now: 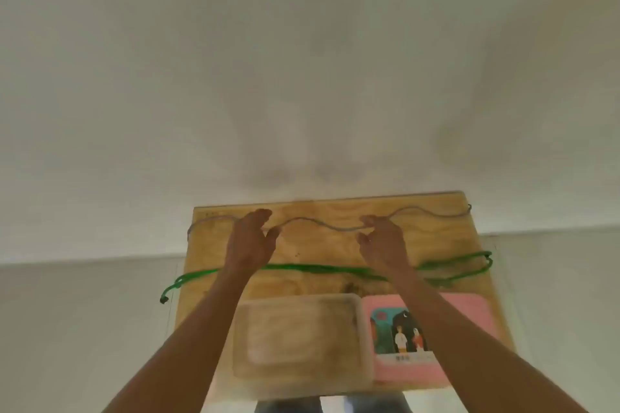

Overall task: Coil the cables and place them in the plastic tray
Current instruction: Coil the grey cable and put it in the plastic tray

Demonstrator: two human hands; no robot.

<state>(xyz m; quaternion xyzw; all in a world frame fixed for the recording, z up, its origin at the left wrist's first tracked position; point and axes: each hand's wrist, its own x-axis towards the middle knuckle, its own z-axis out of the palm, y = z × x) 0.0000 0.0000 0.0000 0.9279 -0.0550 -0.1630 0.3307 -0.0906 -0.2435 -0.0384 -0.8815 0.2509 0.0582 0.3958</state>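
Note:
A thin grey cable point(322, 224) lies in waves along the far edge of a small plywood table point(315, 248). My left hand point(251, 238) and my right hand point(382, 240) hover over it with fingers spread, fingertips at or just touching the cable; neither clearly grips it. A green cable point(322, 268) stretches across the table's middle, passing under both forearms, its left end hanging off the table edge and its right end looped. A clear plastic tray point(302, 382) sits empty at the near side, between my arms.
A pink book or card with a picture point(466, 312) lies right of the tray, partly under my right forearm. A pale wall rises just behind the table. Light floor shows on both sides.

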